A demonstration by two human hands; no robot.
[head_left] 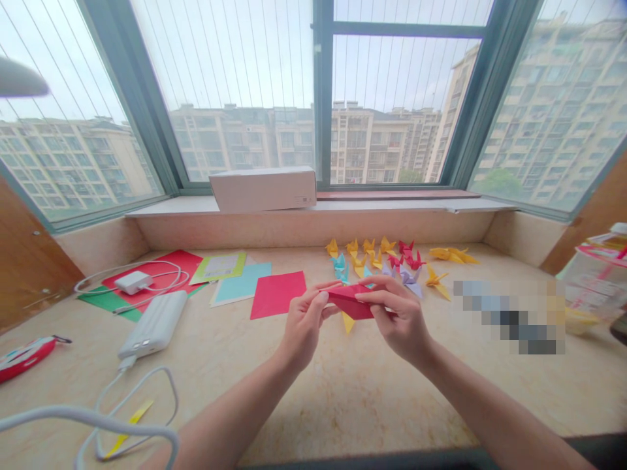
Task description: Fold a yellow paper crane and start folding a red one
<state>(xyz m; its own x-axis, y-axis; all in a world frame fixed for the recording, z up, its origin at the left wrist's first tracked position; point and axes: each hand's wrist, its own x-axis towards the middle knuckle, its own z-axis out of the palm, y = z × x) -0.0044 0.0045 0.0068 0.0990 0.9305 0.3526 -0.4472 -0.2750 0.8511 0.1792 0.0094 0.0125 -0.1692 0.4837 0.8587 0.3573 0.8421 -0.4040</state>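
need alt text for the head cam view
The left hand and right hand pinch a folded red paper above a pale stone ledge. Behind them sit small colourful paper cranes and a flat red paper square, below a large window overlooking apartment blocks.

The red paper (350,301) is folded into a long, narrow, flattened shape several layers thick, with a pointed end at the left and creases running along its length. It is held up above the tabletop (313,405), sloping gently down toward the right. The left grip (306,323) pinches it near the pointed end, and the right grip (399,313) pinches its right part, covering much of that end from view.
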